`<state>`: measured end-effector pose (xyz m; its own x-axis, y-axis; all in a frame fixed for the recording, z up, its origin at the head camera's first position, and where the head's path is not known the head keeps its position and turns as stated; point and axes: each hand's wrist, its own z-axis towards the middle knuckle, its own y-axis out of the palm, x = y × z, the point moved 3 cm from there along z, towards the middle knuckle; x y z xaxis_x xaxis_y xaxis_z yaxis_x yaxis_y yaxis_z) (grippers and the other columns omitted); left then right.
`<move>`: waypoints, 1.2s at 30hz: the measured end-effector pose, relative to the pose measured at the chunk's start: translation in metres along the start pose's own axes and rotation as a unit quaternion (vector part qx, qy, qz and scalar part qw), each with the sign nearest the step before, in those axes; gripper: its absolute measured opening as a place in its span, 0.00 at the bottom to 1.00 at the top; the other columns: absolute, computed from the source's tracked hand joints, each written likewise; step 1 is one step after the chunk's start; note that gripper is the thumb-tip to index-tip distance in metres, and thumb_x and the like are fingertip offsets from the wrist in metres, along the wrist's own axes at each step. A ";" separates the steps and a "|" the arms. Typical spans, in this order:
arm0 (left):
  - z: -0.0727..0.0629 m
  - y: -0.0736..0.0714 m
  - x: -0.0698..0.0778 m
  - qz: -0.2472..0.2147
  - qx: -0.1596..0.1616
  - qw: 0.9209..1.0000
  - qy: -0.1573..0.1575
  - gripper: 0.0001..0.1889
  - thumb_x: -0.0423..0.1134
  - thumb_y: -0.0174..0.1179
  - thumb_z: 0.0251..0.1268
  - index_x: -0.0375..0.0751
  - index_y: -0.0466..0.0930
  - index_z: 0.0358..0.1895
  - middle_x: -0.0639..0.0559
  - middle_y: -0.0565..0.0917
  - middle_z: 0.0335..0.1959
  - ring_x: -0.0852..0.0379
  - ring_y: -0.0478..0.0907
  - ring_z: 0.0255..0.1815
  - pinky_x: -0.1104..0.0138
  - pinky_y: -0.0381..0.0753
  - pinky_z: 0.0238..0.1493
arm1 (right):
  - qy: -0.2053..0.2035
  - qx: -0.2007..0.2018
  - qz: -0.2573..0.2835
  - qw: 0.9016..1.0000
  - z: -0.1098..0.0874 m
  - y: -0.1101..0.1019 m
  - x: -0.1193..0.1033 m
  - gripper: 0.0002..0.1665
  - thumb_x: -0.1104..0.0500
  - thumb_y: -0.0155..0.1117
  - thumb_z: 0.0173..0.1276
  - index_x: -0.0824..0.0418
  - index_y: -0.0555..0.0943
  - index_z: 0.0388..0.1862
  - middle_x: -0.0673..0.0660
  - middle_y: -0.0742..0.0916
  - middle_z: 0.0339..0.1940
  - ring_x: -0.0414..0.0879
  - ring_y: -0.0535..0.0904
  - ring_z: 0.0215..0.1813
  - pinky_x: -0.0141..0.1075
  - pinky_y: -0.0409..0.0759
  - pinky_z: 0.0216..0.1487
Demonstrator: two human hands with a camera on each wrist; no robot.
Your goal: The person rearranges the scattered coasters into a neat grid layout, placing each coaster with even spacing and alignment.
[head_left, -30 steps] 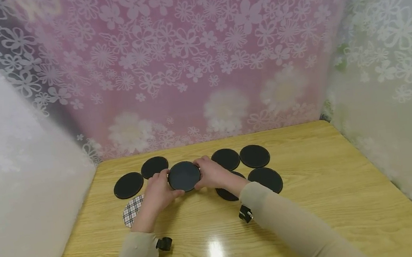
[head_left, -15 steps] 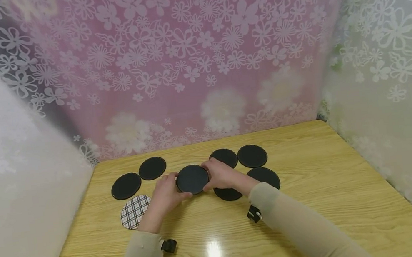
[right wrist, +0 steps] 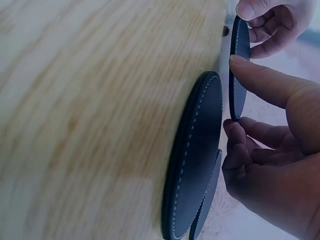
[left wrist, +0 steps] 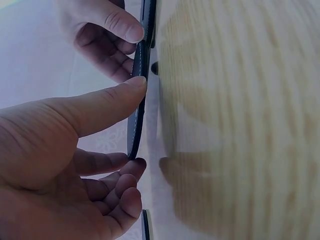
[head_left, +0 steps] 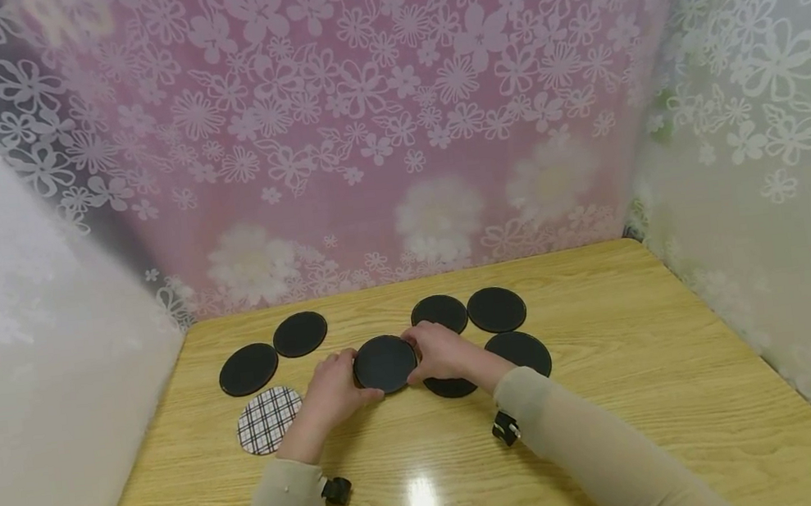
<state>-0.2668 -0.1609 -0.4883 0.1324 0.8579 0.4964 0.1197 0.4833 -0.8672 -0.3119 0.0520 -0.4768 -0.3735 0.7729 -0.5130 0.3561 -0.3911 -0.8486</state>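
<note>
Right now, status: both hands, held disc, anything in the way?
Left hand, right hand pinching black disc at opposite edges. Disc raised above table. Neighbouring disc partly hidden by right hand, head view.

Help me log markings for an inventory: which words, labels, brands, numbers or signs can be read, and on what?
No readable text.
Flowered backdrop: pale marks, upper left in the head view; too blurred to tell whether they are letters.
Held black disc, other black discs, plaid disc: no lettering visible.
Black wrist devices: too small to tell.
</note>
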 end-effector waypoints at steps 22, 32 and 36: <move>-0.001 0.002 0.000 -0.001 -0.009 1.000 0.010 0.42 0.47 0.86 0.59 0.28 0.79 0.71 0.32 0.82 0.62 0.32 0.78 0.64 0.41 0.80 0.66 | -0.005 -0.017 0.030 0.999 -0.001 0.003 0.008 0.42 0.57 0.89 0.64 0.67 0.80 0.74 0.56 0.80 0.52 0.46 0.76 0.48 0.45 0.80 0.58; -0.001 0.003 -0.002 -0.001 -0.013 1.000 0.013 0.41 0.47 0.86 0.59 0.28 0.80 0.71 0.33 0.82 0.61 0.33 0.78 0.63 0.41 0.80 0.66 | -0.007 -0.027 0.024 0.999 -0.001 0.002 0.007 0.40 0.57 0.88 0.66 0.66 0.81 0.73 0.55 0.80 0.48 0.46 0.74 0.47 0.44 0.77 0.54; -0.001 0.003 -0.004 -0.002 -0.015 1.000 0.011 0.42 0.48 0.87 0.58 0.28 0.80 0.71 0.34 0.82 0.61 0.34 0.78 0.63 0.41 0.80 0.65 | -0.009 -0.028 0.024 0.999 -0.002 0.002 0.006 0.40 0.57 0.87 0.67 0.66 0.81 0.74 0.55 0.80 0.47 0.47 0.74 0.47 0.44 0.76 0.53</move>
<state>-0.2656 -0.1625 -0.4929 0.1539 0.8516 0.5011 0.1501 0.4811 -0.8637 -0.3118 0.0566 -0.4813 -0.3708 0.7442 -0.5556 0.4212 -0.3984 -0.8148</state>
